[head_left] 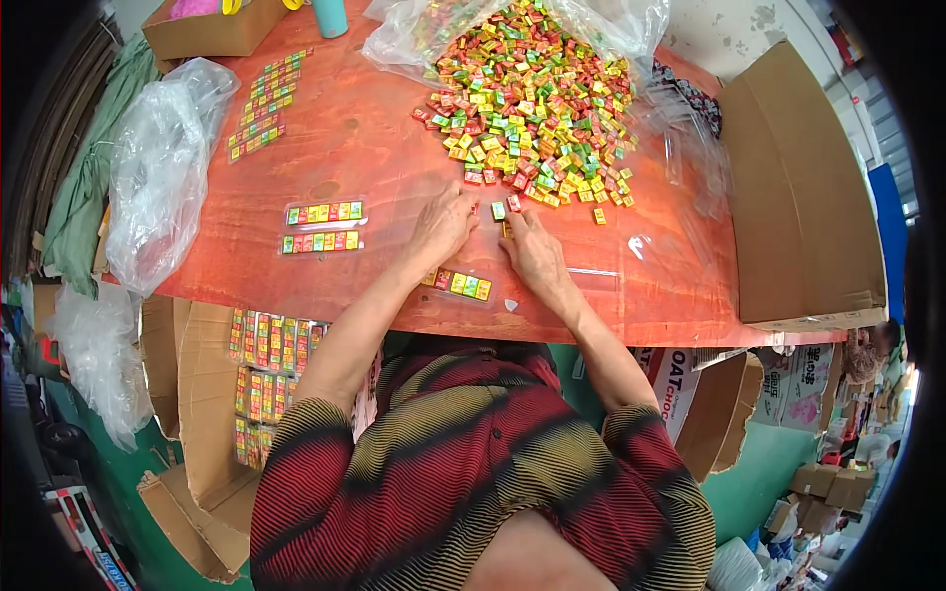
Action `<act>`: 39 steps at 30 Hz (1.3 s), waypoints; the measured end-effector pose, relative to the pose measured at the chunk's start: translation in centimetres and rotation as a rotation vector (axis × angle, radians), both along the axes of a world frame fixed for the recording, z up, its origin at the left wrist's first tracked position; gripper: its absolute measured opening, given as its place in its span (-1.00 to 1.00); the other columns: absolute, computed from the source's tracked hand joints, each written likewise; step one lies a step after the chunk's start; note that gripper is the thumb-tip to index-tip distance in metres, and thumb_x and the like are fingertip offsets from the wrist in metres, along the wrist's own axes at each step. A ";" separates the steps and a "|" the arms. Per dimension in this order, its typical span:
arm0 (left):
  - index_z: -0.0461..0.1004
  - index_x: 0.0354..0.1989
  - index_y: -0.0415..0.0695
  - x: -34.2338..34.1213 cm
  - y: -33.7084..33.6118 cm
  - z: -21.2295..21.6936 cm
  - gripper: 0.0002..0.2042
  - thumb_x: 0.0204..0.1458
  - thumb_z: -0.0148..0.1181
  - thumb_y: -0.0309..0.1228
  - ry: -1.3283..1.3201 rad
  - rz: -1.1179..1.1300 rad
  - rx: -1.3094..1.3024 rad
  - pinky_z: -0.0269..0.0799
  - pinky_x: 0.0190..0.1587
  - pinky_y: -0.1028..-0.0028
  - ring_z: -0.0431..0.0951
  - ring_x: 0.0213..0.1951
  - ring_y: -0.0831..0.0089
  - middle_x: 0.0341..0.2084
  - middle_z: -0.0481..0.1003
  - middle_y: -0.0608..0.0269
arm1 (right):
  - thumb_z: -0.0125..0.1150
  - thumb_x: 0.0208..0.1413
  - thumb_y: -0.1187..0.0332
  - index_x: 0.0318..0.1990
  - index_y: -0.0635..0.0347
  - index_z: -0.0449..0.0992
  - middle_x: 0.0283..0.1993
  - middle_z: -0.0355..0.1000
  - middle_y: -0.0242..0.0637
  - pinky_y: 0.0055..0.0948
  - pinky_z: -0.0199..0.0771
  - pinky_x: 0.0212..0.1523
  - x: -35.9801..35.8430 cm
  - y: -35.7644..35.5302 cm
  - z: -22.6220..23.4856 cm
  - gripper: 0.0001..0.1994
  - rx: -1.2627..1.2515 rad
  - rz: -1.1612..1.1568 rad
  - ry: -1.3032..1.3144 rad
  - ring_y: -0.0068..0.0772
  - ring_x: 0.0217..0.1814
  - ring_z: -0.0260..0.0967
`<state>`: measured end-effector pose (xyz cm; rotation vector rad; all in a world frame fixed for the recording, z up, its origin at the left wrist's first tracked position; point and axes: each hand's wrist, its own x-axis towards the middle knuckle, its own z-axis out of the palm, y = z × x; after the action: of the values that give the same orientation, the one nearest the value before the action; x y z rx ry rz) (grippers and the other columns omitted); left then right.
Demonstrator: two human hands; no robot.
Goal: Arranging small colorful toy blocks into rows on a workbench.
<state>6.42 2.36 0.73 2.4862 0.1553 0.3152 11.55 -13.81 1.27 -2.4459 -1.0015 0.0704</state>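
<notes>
Basically, both hands work at the near edge of the candy pile (527,103) on the orange bench (374,148). The left hand (443,225) lies flat, fingers spread and loose, gripping nothing visible. The right hand (532,251) has its fingers curled over a few loose candies (505,207); whether it pinches one cannot be told.

Judgement: the step is filling a clear sleeve with a row of candies. To do it well, the person pulls only a few pieces clear of the pile, lines them up side by side, and holds the sleeve steady with the other hand.

Counts:
- one part-filled sleeve (461,285) just below the hands, near the bench edge, about four candies showing
- two filled sleeves (322,227) to the left, roughly six candies each
- a stack of finished strips (264,103) far left, too small to count
- more strips in the cardboard box (266,379) below the bench, uncountable
- pile: hundreds, uncountable
- two clear plastic bags (158,167)
</notes>
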 end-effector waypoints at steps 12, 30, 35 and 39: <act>0.43 -0.24 -0.21 -0.7 1.1 -0.1 -0.72 -0.21 0.21 -0.50 0.015 -0.017 -0.051 0.32 -0.22 0.27 0.40 -0.26 0.11 -0.37 0.33 0.07 | 0.17 -0.15 0.42 -0.25 0.23 0.28 -0.27 0.29 -0.04 -0.16 0.36 -0.34 0.5 1.7 0.3 -0.72 0.114 0.149 -0.031 0.02 -0.27 0.33; 0.43 -0.20 -0.18 -0.3 0.3 0.3 -0.69 -0.20 0.21 -0.43 0.047 0.016 -0.032 0.32 -0.19 0.26 0.41 -0.24 0.09 -0.33 0.36 0.03 | 0.13 -0.09 0.37 -0.20 0.15 0.35 -0.34 0.29 -0.14 -0.19 0.36 -0.38 1.9 2.0 -1.0 -0.75 -0.002 0.140 -0.142 -0.04 -0.30 0.35; 0.36 -0.11 -0.21 0.3 -0.3 -0.1 -0.62 -0.20 0.18 -0.50 -0.021 -0.026 -0.052 0.34 -0.16 0.27 0.40 -0.19 0.06 -0.28 0.37 -0.04 | 0.16 -0.13 0.37 -0.25 0.15 0.40 -0.31 0.33 -0.09 -0.22 0.39 -0.42 2.1 1.5 0.8 -0.77 0.173 0.006 -0.066 -0.06 -0.34 0.36; 0.29 -0.03 -0.25 -0.2 1.8 -2.1 -0.59 -0.15 0.07 -0.61 -0.052 0.020 -0.215 0.35 -0.16 0.32 0.41 -0.15 0.15 -0.26 0.36 0.02 | 0.17 -0.09 0.33 -0.13 0.08 0.38 -0.34 0.31 -0.17 -0.28 0.37 -0.36 1.0 3.6 0.6 -0.69 0.173 0.053 -0.057 -0.12 -0.31 0.35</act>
<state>6.26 4.17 -1.41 2.2634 0.1833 0.3526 12.55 -10.23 1.91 -2.2758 -1.0513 -0.0668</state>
